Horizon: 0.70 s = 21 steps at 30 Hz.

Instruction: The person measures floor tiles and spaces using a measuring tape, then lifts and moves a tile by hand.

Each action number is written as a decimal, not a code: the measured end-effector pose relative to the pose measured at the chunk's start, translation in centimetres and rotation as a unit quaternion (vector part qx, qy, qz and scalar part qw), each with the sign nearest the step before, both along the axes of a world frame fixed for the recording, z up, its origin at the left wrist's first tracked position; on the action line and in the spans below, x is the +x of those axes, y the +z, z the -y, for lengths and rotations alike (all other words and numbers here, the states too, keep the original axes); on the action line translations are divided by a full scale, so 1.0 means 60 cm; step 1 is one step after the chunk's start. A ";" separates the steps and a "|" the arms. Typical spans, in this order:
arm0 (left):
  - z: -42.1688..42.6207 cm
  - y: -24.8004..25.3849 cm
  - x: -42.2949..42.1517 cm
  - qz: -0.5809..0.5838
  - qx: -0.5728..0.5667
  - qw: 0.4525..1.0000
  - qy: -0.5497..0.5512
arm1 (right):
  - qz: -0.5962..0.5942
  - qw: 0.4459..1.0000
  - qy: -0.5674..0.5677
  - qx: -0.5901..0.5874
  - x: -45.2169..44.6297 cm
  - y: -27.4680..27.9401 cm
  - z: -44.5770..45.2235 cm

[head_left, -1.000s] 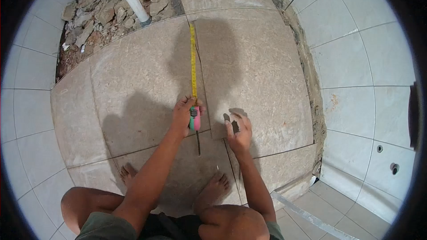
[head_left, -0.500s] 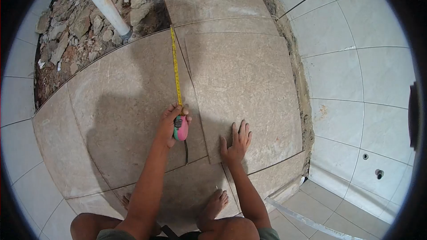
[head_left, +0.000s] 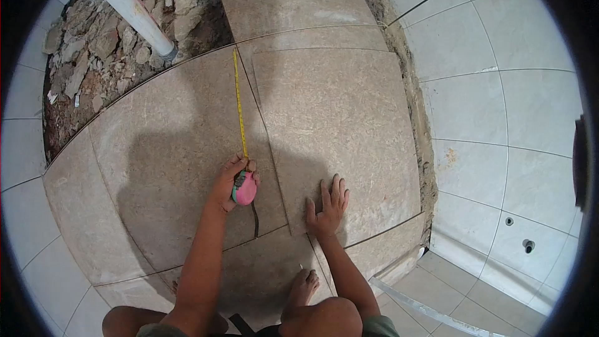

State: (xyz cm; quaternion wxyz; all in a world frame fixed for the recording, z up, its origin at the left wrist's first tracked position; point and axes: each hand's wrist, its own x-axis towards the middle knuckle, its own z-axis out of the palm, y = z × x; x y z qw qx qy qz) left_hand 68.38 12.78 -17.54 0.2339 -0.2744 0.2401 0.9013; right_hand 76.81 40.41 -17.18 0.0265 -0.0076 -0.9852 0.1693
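My left hand [head_left: 226, 182] is closed around a pink and green tape measure [head_left: 245, 190]. Its yellow blade [head_left: 239, 107] is drawn out over a brown floor tile [head_left: 168, 168], the tip lying just short of that tile's far edge. A dark wrist strap [head_left: 255, 221] hangs from the case toward me. Fingers spread, my right hand [head_left: 328, 209] rests flat on a second brown tile [head_left: 349, 109], which appears to lie over the neighbouring tiles, slightly askew to the joint on its left.
Broken rubble [head_left: 93, 56] fills a pit at the upper left, where a white pipe [head_left: 134, 9] stands. A rough mortar gap [head_left: 415, 106] runs along the white tiled wall [head_left: 465, 106], with a thin dark rod [head_left: 409, 11] sticking out. A pale strip [head_left: 437, 313] lies at lower right.
The tape measure has come slightly toward me and turned in my left hand. Its blade tip has drawn back from the tile's far edge. My right hand stays on its tile.
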 end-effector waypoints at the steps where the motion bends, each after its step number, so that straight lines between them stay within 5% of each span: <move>1: 0.000 -0.004 0.002 0.004 -0.003 1.000 -0.007 | 0.003 1.000 0.004 0.003 -0.001 0.001 -0.001; 21: 0.018 0.021 0.015 0.020 -0.152 0.979 -0.137 | 0.321 0.940 0.052 0.099 -0.045 0.082 -0.001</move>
